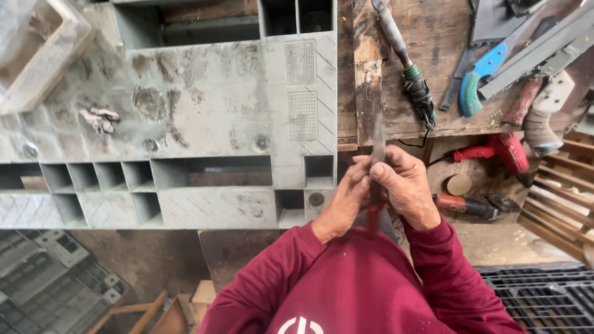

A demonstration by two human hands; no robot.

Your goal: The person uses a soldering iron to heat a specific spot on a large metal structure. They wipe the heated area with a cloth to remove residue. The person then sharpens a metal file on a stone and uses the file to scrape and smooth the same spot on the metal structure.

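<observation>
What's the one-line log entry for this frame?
left hand: grips flat blade tool | right hand: grips same tool | behind: grey plastic pallet | bench: handsaw

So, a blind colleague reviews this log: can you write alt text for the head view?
Both hands, left hand and right hand, grip a thin flat metal blade with a red handle, held upright before a maroon sweatshirt. Ahead lie a grey plastic pallet and a wooden workbench strewn with tools.
</observation>
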